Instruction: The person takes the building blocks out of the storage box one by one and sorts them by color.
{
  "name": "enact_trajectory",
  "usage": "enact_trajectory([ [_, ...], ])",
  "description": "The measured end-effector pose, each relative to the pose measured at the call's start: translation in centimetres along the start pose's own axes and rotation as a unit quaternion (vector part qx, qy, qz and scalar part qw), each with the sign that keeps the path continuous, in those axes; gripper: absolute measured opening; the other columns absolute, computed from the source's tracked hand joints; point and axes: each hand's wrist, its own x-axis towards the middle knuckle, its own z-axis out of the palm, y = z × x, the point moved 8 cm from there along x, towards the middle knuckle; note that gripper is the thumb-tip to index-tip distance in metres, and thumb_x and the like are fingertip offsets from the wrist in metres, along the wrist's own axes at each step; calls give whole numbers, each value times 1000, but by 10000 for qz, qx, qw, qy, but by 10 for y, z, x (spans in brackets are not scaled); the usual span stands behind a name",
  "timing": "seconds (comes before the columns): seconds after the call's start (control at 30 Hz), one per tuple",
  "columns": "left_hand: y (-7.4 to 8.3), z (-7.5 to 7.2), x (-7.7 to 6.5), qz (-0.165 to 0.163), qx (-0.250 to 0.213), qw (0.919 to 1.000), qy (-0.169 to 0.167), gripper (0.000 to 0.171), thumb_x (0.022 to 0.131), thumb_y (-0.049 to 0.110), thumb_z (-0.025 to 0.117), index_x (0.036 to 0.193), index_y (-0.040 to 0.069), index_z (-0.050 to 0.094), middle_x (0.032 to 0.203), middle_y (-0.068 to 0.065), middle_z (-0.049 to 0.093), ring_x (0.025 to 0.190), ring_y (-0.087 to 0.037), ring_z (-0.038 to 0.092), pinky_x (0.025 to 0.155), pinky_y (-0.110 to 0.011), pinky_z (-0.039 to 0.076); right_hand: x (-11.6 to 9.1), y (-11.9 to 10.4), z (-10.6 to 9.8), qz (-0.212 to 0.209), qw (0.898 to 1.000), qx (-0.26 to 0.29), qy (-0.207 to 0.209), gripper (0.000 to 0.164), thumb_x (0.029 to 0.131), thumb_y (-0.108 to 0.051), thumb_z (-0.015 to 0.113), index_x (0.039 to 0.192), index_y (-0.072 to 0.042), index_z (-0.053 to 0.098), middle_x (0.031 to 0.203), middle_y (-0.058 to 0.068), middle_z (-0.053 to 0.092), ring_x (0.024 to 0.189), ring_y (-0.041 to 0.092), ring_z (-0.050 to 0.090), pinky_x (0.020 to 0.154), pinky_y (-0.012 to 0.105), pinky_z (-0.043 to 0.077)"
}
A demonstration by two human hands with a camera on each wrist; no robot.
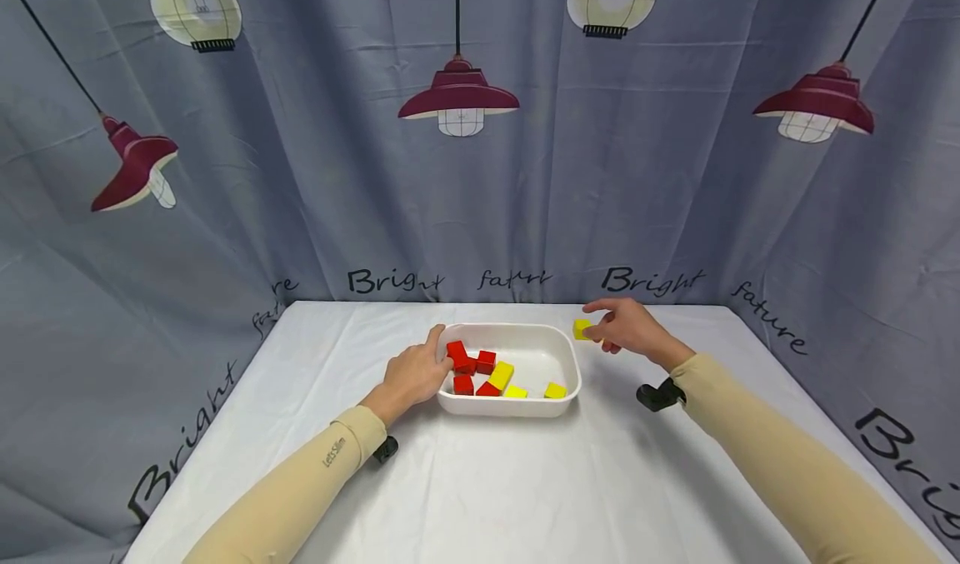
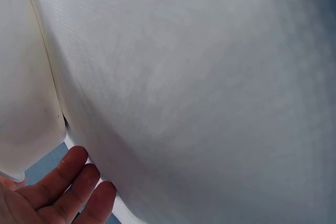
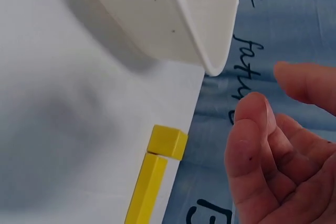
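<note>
A white plastic tray (image 1: pixel 508 407) stands on the table, holding several red blocks (image 1: pixel 486 361) at its left and three yellow blocks (image 1: pixel 501 376) toward the front. My left hand (image 1: pixel 417 374) holds the tray's left rim, thumb over the edge. In the left wrist view, three fingers (image 2: pixel 68 174) show beside the tray's outer wall (image 2: pixel 31 103). To the tray's right, my right hand (image 1: pixel 628 327) hovers near a yellow cube (image 1: pixel 581 329), partly covering it. The right wrist view shows this cube (image 3: pixel 168 141) beside a longer yellow block (image 3: pixel 146 190). Nothing lies between the right thumb and fingers.
A white cloth (image 1: pixel 480 481) covers the table. Behind and on both sides hangs a grey-blue curtain (image 1: pixel 480 214) printed with lamps and lettering. Dark wrist camera mounts (image 1: pixel 660 395) sit under both forearms.
</note>
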Motion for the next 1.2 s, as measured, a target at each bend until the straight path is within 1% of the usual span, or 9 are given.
enact_trajectory([
  [0.17,1,-1,0,-4,11,10000,-53,66,98,39,48,157,22,26,108,-11,69,89,-25,65,74,-44,53,-2,-10,3,-178,9996,-130,-153,55,89,-24,75,137,-5,57,85,9,67,71,28,65,67,34,55],
  [0.33,1,-3,1,-14,8,10000,-48,66,97,38,48,157,22,26,110,-11,70,90,-25,65,72,-43,53,-2,-21,7,-389,9985,-192,-332,49,89,-23,75,134,-6,61,85,8,64,68,24,63,66,32,54],
  [0.4,0,-3,1,-38,-11,10000,-57,66,97,39,48,157,23,26,110,-12,69,90,-25,65,72,-43,53,-2,-26,9,-521,9975,-164,-441,48,89,-22,75,132,-6,62,85,7,65,68,25,64,66,32,54],
  [0.63,-1,-1,2,-64,-45,9999,-67,67,97,39,49,157,23,25,114,-13,70,93,-26,66,75,-45,53,-2,-39,21,-935,9900,104,-1049,43,89,-22,75,128,-7,65,90,14,69,74,26,64,70,36,55],
  [0.83,-2,0,3,-33,-54,10000,-43,66,96,38,48,157,24,26,115,-12,69,95,-26,66,75,-47,53,0,-49,28,-1037,9858,123,-1312,36,89,-23,74,123,-11,68,89,7,71,78,32,66,71,35,56],
  [0.97,-2,0,3,-37,-71,10000,-44,67,96,39,47,157,24,25,115,-12,69,94,-26,66,76,-47,54,0,-58,35,-1101,9809,66,-1602,31,90,-23,74,118,-10,70,88,6,71,81,35,65,75,40,57],
  [1.03,-2,0,3,-41,-75,9999,-57,67,96,39,47,157,24,25,115,-12,69,95,-26,66,76,-47,54,-3,-63,40,-1094,9784,54,-1754,29,90,-21,72,117,-9,70,88,6,71,81,33,65,78,46,57],
  [1.13,-2,0,3,-54,-76,9999,-78,67,96,38,47,157,23,25,115,-12,69,95,-26,66,77,-47,54,-1,-66,48,-1115,9736,-6,-1993,27,91,-19,71,116,-11,71,90,5,73,81,28,66,79,47,57],
  [1.2,-2,0,3,-52,-76,9999,-80,66,97,38,48,157,23,26,115,-12,69,94,-26,66,77,-47,54,1,-67,52,-1106,9708,-90,-2126,26,91,-19,71,116,-13,71,91,5,73,79,26,66,78,44,57],
])
